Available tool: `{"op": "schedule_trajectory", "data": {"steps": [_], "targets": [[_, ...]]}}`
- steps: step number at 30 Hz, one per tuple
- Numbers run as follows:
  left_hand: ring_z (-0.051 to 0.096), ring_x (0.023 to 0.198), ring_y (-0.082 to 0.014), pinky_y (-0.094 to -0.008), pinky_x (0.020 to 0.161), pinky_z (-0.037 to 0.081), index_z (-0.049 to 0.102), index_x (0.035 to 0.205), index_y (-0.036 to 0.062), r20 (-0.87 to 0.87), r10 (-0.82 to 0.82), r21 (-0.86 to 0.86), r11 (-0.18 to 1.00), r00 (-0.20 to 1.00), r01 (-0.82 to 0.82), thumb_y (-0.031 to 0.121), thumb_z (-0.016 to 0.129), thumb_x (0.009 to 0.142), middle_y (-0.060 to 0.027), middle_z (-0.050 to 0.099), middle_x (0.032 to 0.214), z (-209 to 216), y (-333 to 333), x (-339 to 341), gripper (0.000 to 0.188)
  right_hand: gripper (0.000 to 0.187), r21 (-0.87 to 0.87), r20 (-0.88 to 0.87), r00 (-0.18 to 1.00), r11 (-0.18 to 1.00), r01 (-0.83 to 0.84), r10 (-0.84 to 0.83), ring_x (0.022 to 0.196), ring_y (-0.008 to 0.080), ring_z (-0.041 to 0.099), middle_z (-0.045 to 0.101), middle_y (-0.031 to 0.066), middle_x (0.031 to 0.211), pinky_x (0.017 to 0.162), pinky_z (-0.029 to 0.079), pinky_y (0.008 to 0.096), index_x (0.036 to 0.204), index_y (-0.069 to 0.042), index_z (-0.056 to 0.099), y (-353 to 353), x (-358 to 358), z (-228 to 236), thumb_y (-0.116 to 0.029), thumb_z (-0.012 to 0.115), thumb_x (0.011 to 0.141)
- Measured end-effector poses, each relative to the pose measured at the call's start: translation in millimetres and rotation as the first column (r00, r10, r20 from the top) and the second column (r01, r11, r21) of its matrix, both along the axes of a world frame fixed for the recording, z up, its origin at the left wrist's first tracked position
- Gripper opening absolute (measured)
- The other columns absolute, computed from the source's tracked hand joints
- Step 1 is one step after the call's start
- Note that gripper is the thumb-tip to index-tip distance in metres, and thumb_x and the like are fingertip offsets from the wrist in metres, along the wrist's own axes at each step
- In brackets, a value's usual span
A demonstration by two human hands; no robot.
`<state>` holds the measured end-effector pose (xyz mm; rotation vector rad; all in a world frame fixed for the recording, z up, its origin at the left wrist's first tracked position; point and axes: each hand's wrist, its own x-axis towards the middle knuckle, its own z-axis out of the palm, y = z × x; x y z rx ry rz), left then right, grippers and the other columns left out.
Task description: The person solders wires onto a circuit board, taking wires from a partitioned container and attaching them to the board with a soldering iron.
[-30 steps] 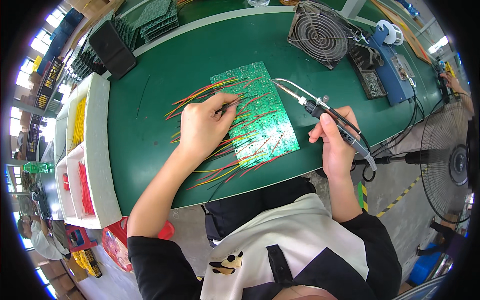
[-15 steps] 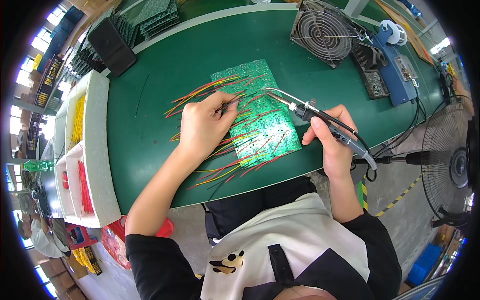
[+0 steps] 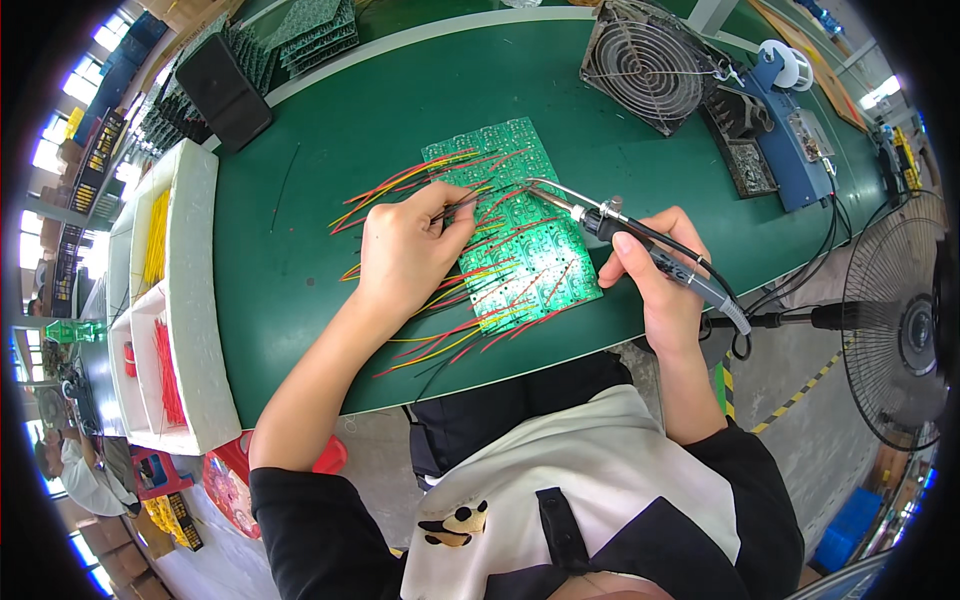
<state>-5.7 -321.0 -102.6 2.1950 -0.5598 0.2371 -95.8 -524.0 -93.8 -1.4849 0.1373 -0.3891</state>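
A green circuit board panel (image 3: 535,150) lies on the green worktop, with red, yellow and black wires (image 3: 385,190) across it, their loose ends sticking out to the left. My left hand (image 3: 408,245) is over the panel's left edge, thumb and fingers pinching a thin dark wire (image 3: 466,203). In my right hand (image 3: 665,290) is a soldering iron (image 3: 606,224), gripped like a pen to the right of the panel. A thin curved metal tube runs along the iron to its tip. That tip is at the panel's upper middle, close to the wire ends; whether it touches is hard to tell.
At left stands a white foam box (image 3: 205,300) holding yellow wires (image 3: 156,240) and red wires (image 3: 166,375). A black phone-like slab (image 3: 222,92) and stacked boards (image 3: 318,35) are at the back left. Far right hold a caged fan (image 3: 648,65) and a blue soldering station (image 3: 795,150).
The soldering iron and my right hand have shifted slightly left, bringing the tip a little farther over the panel. My left hand stays nearly still, its pinch kept.
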Motion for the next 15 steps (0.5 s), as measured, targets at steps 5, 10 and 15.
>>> {"op": "schedule_trajectory", "data": {"steps": [5, 10, 15], "targets": [[0.026, 0.045, -0.0028, -0.0213, 0.041, 0.023, 0.065, 0.079, 0.0004, 0.020, 0.002, -0.003, 1.000, 1.000, -0.002, 0.007, 0.065, 0.077, 0.0025, 0.033, 0.048, 0, 0, 1, 0.007, 0.015, -0.015, 0.016, 1.000, 1.000, -0.014, 0.015, 0.052, 0.0112, 0.055, 0.060, 0.0089, 0.059, 0.056, 0.043, 0.0219, 0.080, -0.003, 0.048, -1, 1, -1, -0.010, 0.062, 0.082], [0.026, 0.045, -0.0029, -0.0212, 0.041, 0.023, 0.065, 0.078, 0.0007, 0.008, 0.008, 0.013, 1.000, 1.000, -0.008, 0.008, 0.065, 0.077, 0.0024, 0.033, 0.048, 1, -1, 0, 0.007, 0.014, 0.037, 0.045, 0.999, 0.999, 0.000, -0.002, 0.053, 0.0129, 0.056, 0.059, 0.0092, 0.061, 0.056, 0.046, 0.0246, 0.083, -0.002, 0.048, -8, 0, -6, -0.009, 0.060, 0.083], [0.026, 0.045, -0.0030, -0.0211, 0.041, 0.023, 0.064, 0.077, 0.0012, 0.005, 0.000, -0.005, 1.000, 1.000, 0.000, 0.008, 0.065, 0.076, 0.0023, 0.034, 0.048, 0, -2, 1, 0.007, 0.013, 0.116, 0.103, 0.982, 0.982, 0.148, -0.160, 0.053, 0.0152, 0.058, 0.059, 0.0107, 0.063, 0.055, 0.049, 0.0263, 0.085, -0.001, 0.048, -22, -1, -5, -0.008, 0.059, 0.084]]}}
